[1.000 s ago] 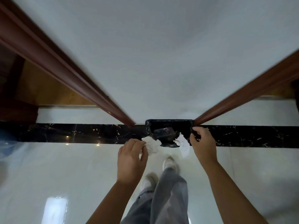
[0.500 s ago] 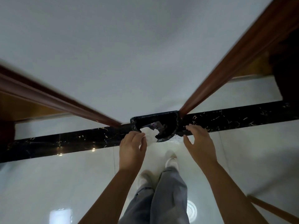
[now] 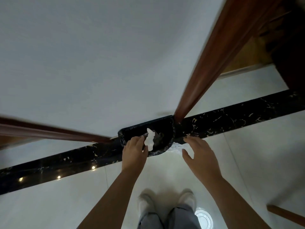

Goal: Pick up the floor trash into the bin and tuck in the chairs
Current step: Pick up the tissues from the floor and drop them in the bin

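Observation:
A black marbled bin [image 3: 166, 147] stands on the floor against the white wall. My left hand [image 3: 134, 150] is at the bin's front rim, and its fingertips pinch a crumpled white tissue [image 3: 151, 140] over the bin's opening. My right hand [image 3: 200, 156] hovers just right of the bin with its fingers spread and nothing in it. A second crumpled white tissue [image 3: 177, 148] lies on the floor against the bin's front right side, between the bin and my right hand. No chair is fully in view.
Brown wooden trims [image 3: 214, 63] run along the white wall [image 3: 115, 63] on both sides of the bin. A black marble strip [image 3: 239, 118] crosses the pale tiled floor. A wooden leg [image 3: 283, 214] shows at lower right. My shoes [image 3: 166, 202] stand below.
My left hand carried its tissue forward over the bin's opening. My right hand let go of its tissue and opened; that tissue now lies on the floor by the bin.

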